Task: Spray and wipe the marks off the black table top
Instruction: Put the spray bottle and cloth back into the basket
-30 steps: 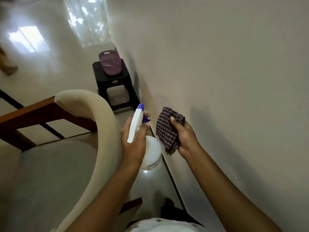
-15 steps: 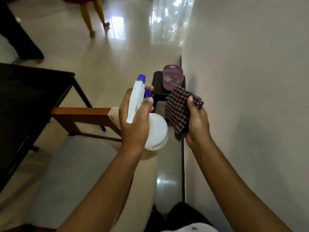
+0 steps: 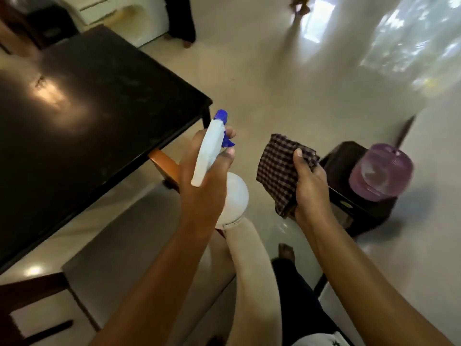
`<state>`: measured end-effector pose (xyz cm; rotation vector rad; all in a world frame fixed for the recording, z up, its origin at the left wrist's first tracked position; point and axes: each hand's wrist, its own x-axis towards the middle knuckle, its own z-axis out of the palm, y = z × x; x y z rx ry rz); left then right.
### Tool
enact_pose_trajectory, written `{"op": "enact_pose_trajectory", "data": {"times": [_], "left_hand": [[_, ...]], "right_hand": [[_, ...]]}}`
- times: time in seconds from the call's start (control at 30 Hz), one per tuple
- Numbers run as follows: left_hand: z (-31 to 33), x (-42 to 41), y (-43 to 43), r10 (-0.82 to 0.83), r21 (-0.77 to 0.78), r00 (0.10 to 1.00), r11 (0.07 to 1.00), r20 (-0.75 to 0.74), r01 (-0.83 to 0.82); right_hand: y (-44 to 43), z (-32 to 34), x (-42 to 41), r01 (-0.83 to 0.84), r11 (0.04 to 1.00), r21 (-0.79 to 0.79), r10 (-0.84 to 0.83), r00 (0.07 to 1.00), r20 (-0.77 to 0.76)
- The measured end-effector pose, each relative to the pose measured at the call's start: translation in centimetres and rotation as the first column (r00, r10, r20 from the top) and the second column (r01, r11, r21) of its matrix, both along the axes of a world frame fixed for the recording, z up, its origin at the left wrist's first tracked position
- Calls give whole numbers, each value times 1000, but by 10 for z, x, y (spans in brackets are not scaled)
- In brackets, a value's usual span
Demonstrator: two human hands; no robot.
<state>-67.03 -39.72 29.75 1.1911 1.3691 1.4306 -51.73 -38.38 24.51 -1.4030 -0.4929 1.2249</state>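
Note:
The black table top [image 3: 82, 116] fills the left of the head view, glossy with a light glare and faint dusty marks. My left hand [image 3: 202, 183] grips a white spray bottle [image 3: 232, 198] with a blue nozzle, held in the air just off the table's right corner. My right hand [image 3: 309, 186] holds a folded dark checked cloth [image 3: 277, 171] to the right of the bottle, above the floor.
A cream padded chair with a wooden frame [image 3: 162, 161] stands under and beside the table, below my arms. A dark stool [image 3: 349, 203] carrying a purple plastic container [image 3: 379, 171] is at the right. Another person's legs [image 3: 182, 23] stand beyond the table.
My view has swung left from the wall, bringing the black table into sight. Both hands keep the same hold on bottle and cloth.

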Motion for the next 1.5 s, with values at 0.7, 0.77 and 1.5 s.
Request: {"op": "enact_pose_trajectory", "data": {"times": [0.7, 0.77, 1.5], "left_hand": [[-68, 247, 299, -268, -172, 960, 953, -87, 251], [-79, 268, 344, -422, -194, 898, 898, -123, 395], [-132, 551, 447, -950, -219, -306, -287, -56, 933]], "right_hand": [[248, -50, 269, -173, 964, -202, 191, 979, 70], [270, -57, 285, -113, 967, -230, 131, 989, 67], [255, -78, 329, 935, 85, -346, -968, 160, 195]]}}
